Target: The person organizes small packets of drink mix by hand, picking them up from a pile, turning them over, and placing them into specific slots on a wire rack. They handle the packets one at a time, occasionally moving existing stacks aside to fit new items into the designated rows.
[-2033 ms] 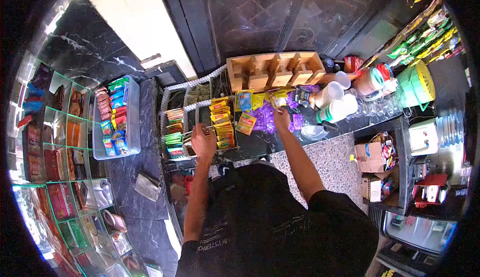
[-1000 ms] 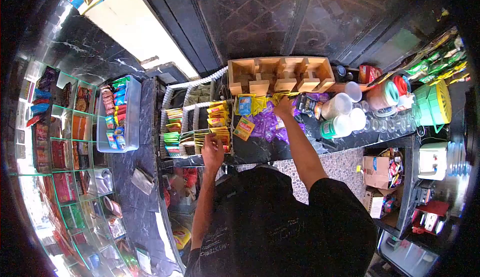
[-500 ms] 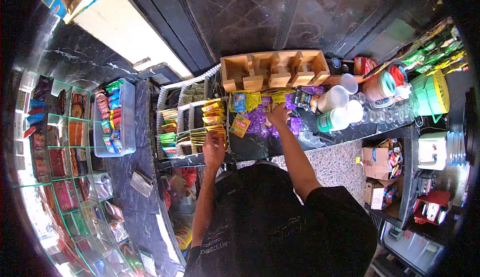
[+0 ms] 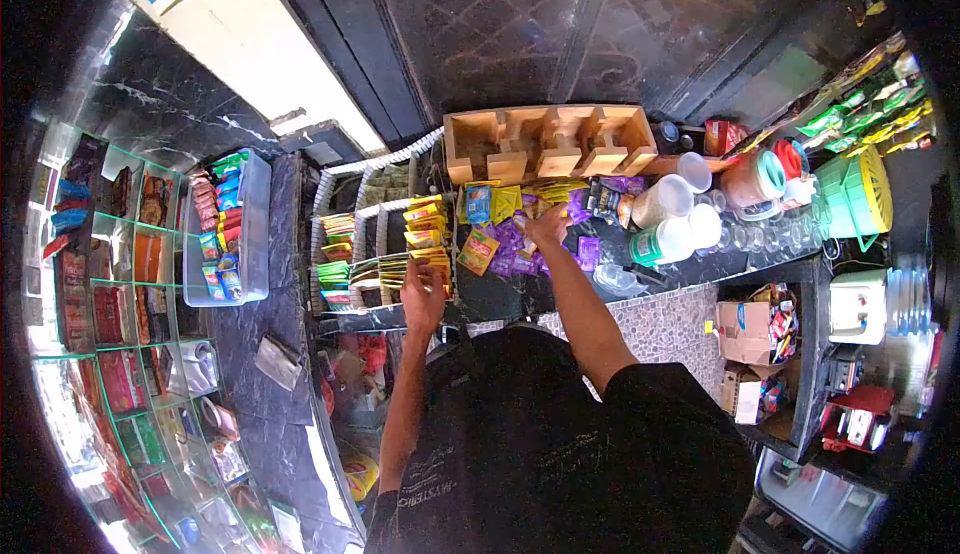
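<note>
My left hand [image 4: 422,296] is at the front of the divided white basket [image 4: 375,214], its fingers curled against the yellow sachets [image 4: 428,239]; what they pinch, if anything, is too small to make out. Over the pile of purple sachets [image 4: 512,250] on the dark counter lies my right hand [image 4: 547,228], fingers bent down among the packets, their tips partly hidden. Beside the pile are a yellow-and-red sachet [image 4: 479,250], a blue-and-yellow sachet [image 4: 479,205] and yellow sachets [image 4: 507,202].
Behind the pile stands a wooden divided box [image 4: 548,144]. Plastic jars [image 4: 664,201] and a green basket [image 4: 856,194] are to the right. A clear bin of packets [image 4: 228,229] and glass shelves [image 4: 130,324] stand left. Cardboard boxes [image 4: 745,332] sit below the counter.
My right hand has shifted slightly left over the purple pile. My left hand has moved slightly left and down at the basket's front. The view has shifted a little.
</note>
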Demonstrator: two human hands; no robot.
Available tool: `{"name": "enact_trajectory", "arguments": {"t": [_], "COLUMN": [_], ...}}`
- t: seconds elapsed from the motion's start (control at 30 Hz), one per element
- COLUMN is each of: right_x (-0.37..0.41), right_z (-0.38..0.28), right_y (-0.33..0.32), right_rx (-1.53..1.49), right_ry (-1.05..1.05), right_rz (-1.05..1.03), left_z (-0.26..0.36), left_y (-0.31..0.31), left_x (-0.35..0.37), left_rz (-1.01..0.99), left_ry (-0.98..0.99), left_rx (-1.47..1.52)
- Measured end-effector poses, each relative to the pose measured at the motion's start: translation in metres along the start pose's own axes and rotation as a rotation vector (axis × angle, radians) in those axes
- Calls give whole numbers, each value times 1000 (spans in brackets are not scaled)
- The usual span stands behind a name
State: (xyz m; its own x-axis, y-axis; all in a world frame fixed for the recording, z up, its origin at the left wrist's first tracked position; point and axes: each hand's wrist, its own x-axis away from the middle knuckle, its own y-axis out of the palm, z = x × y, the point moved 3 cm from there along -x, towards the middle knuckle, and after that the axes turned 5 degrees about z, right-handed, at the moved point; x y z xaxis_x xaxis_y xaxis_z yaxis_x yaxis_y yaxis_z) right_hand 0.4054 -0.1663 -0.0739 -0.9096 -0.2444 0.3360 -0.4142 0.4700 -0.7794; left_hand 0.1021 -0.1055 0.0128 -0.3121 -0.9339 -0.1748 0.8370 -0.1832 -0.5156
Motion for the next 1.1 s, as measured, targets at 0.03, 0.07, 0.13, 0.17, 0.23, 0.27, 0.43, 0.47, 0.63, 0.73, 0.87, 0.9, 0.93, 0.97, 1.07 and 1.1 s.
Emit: {"name": "enact_trajectory", "arguments": {"t": [0.03,0.07,0.13,0.17,0.23,0.27,0.43,0.47,0.63,0.73,0.87,0.9,0.93,0.97,1.07,1.1], "right_x": [-7,-11,-21,-27,-48,-47,-16,-9,2,10,9,24,40,50,46,53], "right_z": [4,8,15,19,39,42,34,38,53,58,70,56,42,33,38,31], "right_y": [6,12,12,12,24,20,-18,-21,-43,-50,-40,-54,-65,-70,-40,-46], "right_rx": [-30,-54,-114,-174,-196,-412,-731,-666,-257,-274,-455,-520,-585,-586,-617,-617], "right_ry": [31,48,58,72,7,26,89,-6,-226,-335,-266,-242,-220,-223,-320,-324], "right_rz": [-28,46,-20,-85,20,-131,-342,-331,-24,46,-147,-237,-328,-326,-383,-386], "left_z": [0,0,-1,-1,-2,-3,-7,-7,-2,-9,10,15,19,22,27,31], "left_y": [-1,-3,-4,-4,-4,-5,1,2,12,22,26,26,28,31,47,51], "left_x": [0,0,0,0,-1,-1,-2,-3,-6,-8,-14,-15,-15,-16,-14,-13], "left_rz": [12,23,22,19,16,11,-32,-62,-81,-80,-136,-137,-173,-208,-385,-380], "left_ry": [8,15,5,-3,20,43,1,-29,53,49,26,28,41,54,71,72], "left_rx": [-4,-8,-5,-2,-31,-62,-12,-16,41,85,28,30,39,46,215,214]}}
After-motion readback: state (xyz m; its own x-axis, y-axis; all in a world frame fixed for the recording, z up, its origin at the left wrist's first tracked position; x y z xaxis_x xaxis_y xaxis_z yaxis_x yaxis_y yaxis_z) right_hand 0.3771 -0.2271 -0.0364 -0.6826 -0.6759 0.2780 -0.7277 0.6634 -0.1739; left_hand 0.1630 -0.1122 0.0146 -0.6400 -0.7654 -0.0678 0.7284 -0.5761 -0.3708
